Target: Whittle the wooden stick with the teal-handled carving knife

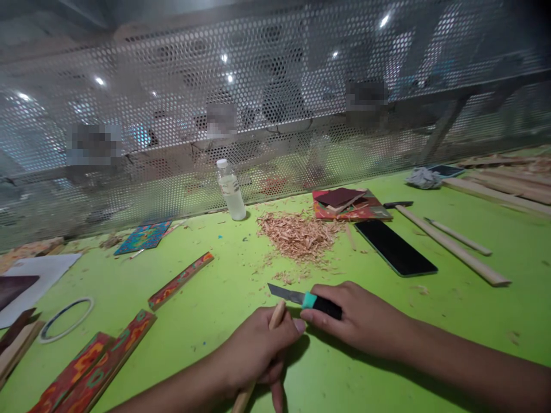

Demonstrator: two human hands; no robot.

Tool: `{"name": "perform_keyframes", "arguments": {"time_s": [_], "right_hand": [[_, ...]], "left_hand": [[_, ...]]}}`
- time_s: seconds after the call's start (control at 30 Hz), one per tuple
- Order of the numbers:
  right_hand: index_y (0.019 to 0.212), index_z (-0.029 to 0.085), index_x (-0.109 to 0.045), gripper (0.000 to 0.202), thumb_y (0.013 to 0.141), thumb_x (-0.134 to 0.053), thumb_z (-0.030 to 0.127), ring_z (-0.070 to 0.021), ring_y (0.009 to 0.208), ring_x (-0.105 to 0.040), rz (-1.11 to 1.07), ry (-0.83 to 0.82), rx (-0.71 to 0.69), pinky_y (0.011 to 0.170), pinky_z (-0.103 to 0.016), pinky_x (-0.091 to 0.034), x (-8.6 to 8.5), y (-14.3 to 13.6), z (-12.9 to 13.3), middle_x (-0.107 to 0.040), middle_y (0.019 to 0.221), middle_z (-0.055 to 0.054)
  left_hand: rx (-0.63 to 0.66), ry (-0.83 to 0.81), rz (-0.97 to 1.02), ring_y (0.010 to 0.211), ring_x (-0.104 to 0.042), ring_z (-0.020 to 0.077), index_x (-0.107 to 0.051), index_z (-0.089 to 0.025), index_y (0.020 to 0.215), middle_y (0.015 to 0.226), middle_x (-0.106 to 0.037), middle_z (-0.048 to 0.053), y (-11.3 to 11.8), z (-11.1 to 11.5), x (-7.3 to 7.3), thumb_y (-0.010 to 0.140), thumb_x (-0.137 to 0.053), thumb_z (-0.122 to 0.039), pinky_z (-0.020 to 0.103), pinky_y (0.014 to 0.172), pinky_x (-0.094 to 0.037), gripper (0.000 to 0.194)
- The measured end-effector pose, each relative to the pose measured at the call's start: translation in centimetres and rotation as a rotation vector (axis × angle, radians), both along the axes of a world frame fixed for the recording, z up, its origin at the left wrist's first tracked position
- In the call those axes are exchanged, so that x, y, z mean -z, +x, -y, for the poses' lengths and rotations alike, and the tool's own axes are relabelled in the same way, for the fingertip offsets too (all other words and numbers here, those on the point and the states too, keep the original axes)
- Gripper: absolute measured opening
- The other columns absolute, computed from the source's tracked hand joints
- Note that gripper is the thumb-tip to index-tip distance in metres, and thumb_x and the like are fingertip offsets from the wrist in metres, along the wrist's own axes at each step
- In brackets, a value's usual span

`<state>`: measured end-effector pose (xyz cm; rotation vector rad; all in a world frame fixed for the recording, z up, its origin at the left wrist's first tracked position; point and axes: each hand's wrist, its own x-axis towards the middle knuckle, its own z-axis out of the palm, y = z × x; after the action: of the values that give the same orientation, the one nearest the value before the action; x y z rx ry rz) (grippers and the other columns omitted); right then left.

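Observation:
My left hand (258, 350) is wrapped round a thin wooden stick (278, 314), whose tip points up and away and whose lower end shows below the hand. In my right hand (361, 315) is a knife (325, 306) with a black and teal handle, gripped in closed fingers. Its grey blade points left, just beyond the stick's tip; whether they touch is unclear. A pile of wood shavings (301, 234) lies on the green table (206, 315) beyond the hands.
A bottle (233, 198) stands near the perforated metal screen (172, 132). Right of the shavings lie a phone (396, 248), a hammer (451, 246) and sandpaper (340, 197). Painted strips (181, 280) and a white ring (66, 320) are at left.

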<state>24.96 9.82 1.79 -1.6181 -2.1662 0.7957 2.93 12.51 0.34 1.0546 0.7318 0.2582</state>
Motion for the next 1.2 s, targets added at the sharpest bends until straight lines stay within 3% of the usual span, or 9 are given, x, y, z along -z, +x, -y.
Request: {"name": "perform_keyframes", "arguments": {"time_s": [0.17, 0.3, 0.43, 0.73, 1.03, 1.2], "right_hand": [[0.085, 0.019, -0.063, 0.037, 0.099, -0.053, 0.052, -0.0168, 0.061, -0.057, 0.006, 0.037, -0.1, 0.058, -0.027, -0.032, 0.4, 0.1, 0.2, -0.067, 0.07, -0.004], [0.085, 0.02, -0.063, 0.038, 0.1, -0.052, 0.053, -0.0168, 0.061, -0.057, 0.064, 0.074, -0.196, 0.058, -0.027, -0.031, 0.6, 0.2, 0.4, -0.067, 0.071, -0.004], [0.088, 0.02, -0.065, 0.037, 0.1, -0.052, 0.053, -0.0182, 0.063, -0.06, 0.088, 0.082, -0.169, 0.059, -0.028, -0.032, 0.7, 0.1, 0.5, -0.07, 0.073, -0.004], [0.098, 0.021, -0.067, 0.033, 0.1, -0.055, 0.052, -0.024, 0.071, -0.068, 0.135, 0.094, -0.067, 0.061, -0.029, -0.035, 1.0, -0.6, 0.9, -0.077, 0.085, -0.007], [0.091, 0.019, -0.063, 0.044, 0.104, -0.045, 0.058, -0.0219, 0.067, -0.065, 0.065, 0.067, 0.059, 0.06, -0.028, -0.035, 0.8, -0.7, 0.7, -0.073, 0.078, -0.008], [0.09, 0.02, -0.063, 0.034, 0.101, -0.052, 0.05, -0.0203, 0.066, -0.063, 0.049, 0.071, -0.038, 0.06, -0.028, -0.035, 0.6, -0.5, 0.5, -0.072, 0.078, -0.007]], "left_hand": [[0.01, 0.02, -0.007, 0.028, -0.026, 0.0035, -0.054, -0.022, 0.093, 0.038, -0.035, -0.016, -0.1, -0.1, -0.1, 0.086, -0.071, -0.064, 0.015, 0.032, -0.043, 0.046], [0.016, 0.065, -0.023, 0.028, -0.027, 0.0041, -0.056, -0.021, 0.084, 0.035, -0.036, -0.014, -0.1, 0.0, -0.1, 0.083, -0.072, -0.068, 0.015, 0.031, -0.045, 0.05], [0.006, 0.106, -0.052, 0.027, -0.03, 0.0055, -0.058, -0.02, 0.082, 0.033, -0.037, -0.013, 0.1, 0.3, -0.2, 0.084, -0.068, -0.071, 0.017, 0.032, -0.049, 0.052], [-0.133, 0.181, -0.132, 0.026, -0.03, 0.0071, -0.06, -0.02, 0.084, 0.036, -0.034, -0.013, 0.5, 0.9, -0.5, 0.084, -0.066, -0.074, 0.015, 0.025, -0.038, 0.055], [-0.208, 0.08, -0.177, 0.027, -0.023, 0.0059, -0.044, -0.025, 0.074, 0.039, -0.031, -0.014, 0.7, 1.1, 0.1, 0.082, -0.06, -0.082, 0.017, 0.025, -0.035, 0.059], [-0.138, 0.096, -0.048, 0.028, -0.024, 0.0059, -0.053, -0.023, 0.085, 0.038, -0.032, -0.016, 0.2, 0.7, 0.5, 0.084, -0.068, -0.073, 0.018, 0.029, -0.042, 0.053]]}}
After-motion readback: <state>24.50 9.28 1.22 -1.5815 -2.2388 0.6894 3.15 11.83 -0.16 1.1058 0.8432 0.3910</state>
